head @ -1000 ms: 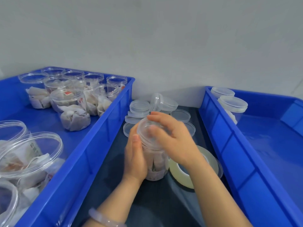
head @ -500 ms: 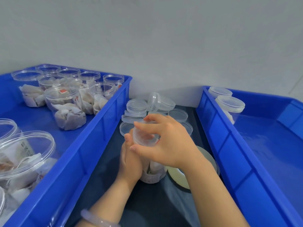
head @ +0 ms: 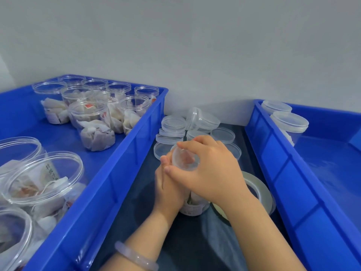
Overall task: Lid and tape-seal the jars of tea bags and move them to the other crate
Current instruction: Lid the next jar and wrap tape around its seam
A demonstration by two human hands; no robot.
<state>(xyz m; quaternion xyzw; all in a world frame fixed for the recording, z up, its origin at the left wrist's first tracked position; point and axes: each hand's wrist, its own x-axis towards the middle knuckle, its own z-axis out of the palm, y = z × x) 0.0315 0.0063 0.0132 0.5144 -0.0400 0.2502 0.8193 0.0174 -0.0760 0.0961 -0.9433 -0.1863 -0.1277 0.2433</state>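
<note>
You are holding the jar of tea bags [head: 193,207] upright on the dark work surface [head: 195,241], in the gap between the two blue crates. Your left hand [head: 168,192] is wrapping round the jar wall from 9 o'clock, fingers curled against it. Your right hand [head: 213,173] is grasping the clear lid [head: 183,159] on the jar mouth, with the thumb at the lid's 8 o'clock edge and the index finger arching over its 12 o'clock edge.

Compared with one second ago, your right hand is turned further round the lid: the thumb has travelled from the lid top to the near-left rim. The hand is now covering most of the jar body, so only the labelled base is showing. Whether the lid is fully seated cannot be told.

The roll of clear tape [head: 261,192] is lying flat at 3 o'clock, just beside the jar, in the same place as before. The loose lids [head: 173,124] are lying piled at 12 o'clock. The left crate [head: 125,173], at 9 o'clock, is holding the open jars [head: 93,124]. The right crate [head: 283,173], at 3 o'clock, is holding two lidded jars [head: 289,124] in its far corner.
</note>
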